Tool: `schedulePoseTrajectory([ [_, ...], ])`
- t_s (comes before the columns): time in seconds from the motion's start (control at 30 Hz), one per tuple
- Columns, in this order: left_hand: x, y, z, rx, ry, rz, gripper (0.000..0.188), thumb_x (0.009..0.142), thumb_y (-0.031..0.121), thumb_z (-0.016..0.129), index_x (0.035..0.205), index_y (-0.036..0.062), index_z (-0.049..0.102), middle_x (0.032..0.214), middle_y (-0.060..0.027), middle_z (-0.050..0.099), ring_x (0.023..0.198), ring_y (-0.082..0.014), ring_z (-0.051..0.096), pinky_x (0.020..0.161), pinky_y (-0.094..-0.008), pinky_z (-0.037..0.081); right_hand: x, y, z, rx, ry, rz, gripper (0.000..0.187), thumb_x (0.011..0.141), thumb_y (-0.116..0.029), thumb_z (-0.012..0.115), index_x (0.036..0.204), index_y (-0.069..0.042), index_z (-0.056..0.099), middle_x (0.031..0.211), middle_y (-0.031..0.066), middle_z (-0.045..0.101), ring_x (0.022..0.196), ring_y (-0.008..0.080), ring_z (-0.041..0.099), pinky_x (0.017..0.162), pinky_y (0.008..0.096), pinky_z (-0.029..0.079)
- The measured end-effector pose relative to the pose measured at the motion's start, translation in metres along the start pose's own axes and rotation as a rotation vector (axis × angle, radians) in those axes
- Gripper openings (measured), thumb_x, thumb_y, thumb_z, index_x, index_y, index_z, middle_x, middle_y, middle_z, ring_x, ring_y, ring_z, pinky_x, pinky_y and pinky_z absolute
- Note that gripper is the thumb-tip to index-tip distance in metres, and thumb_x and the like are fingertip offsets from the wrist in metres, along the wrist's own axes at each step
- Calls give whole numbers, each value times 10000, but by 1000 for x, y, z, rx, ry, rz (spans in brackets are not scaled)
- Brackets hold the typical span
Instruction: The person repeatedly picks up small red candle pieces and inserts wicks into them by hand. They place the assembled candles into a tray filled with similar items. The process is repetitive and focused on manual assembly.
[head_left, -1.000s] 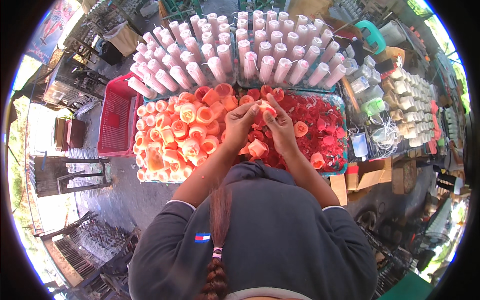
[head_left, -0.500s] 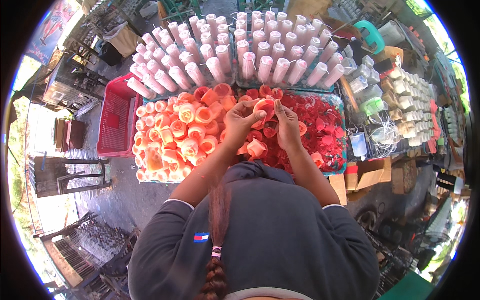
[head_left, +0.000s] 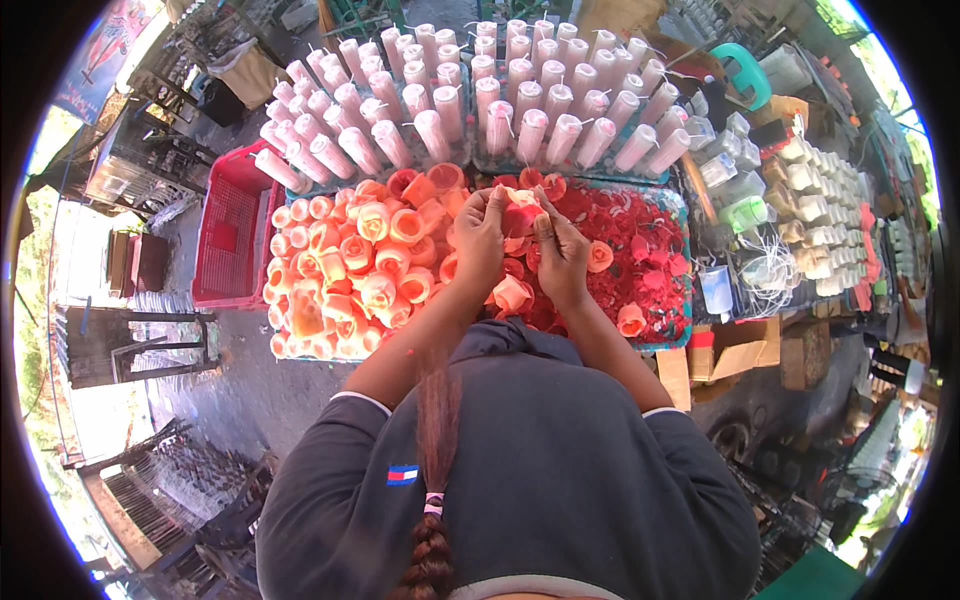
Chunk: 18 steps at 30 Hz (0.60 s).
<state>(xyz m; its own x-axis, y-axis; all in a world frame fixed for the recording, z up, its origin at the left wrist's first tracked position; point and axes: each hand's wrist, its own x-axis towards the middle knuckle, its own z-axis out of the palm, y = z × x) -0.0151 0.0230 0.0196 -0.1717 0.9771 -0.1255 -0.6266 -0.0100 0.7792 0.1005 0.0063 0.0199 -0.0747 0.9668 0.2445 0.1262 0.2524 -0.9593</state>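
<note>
Both hands are raised over the middle of the worktop. My left hand (head_left: 481,240) pinches one side of a red and coral rose-shaped flower (head_left: 520,213), and my right hand (head_left: 562,262) grips its other side between thumb and fingers. Left of them, a pile of coral rose-shaped flowers (head_left: 375,260) fills a tray. To the right lies a tray of loose red petals (head_left: 640,220) and scraps. A coral rose (head_left: 599,256) and another rose (head_left: 631,320) rest on those petals, while one more rose (head_left: 511,294) sits just below my hands.
Behind the trays stand rows of pale pink candles (head_left: 430,130) with white wicks. A red plastic crate (head_left: 235,230) is at the left. On the right are clear plastic cups (head_left: 735,165), a tangle of white string (head_left: 768,265), rows of cream-coloured blocks (head_left: 815,215) and cardboard boxes (head_left: 740,350).
Both hands have shifted their grip round the flower, and its red face has turned. My right hand has moved slightly left and down, uncovering more of the coral rose beside it.
</note>
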Motion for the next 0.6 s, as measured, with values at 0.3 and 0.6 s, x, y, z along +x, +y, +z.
schedulePoseTrajectory([
  [0.3, 32, -31, -13, 35, 107, -141, 220, 927, 254, 533, 884, 43, 573, 805, -39, 620, 659, -103, 591, 634, -241, 501, 12, 46, 21, 499, 324, 373, 305, 976, -227, 414, 1079, 17, 568, 892, 35, 600, 737, 86, 578, 646, 226, 519],
  [0.6, 12, -24, -11, -310, 101, -486, 294, 950, 303, 459, 1053, 39, 538, 991, -90, 616, 913, -214, 604, 816, -361, 505, 6, 74, 19, 563, 200, 506, 256, 959, -234, 429, 1027, -37, 578, 913, 36, 578, 762, 104, 570, 589, 257, 526],
])
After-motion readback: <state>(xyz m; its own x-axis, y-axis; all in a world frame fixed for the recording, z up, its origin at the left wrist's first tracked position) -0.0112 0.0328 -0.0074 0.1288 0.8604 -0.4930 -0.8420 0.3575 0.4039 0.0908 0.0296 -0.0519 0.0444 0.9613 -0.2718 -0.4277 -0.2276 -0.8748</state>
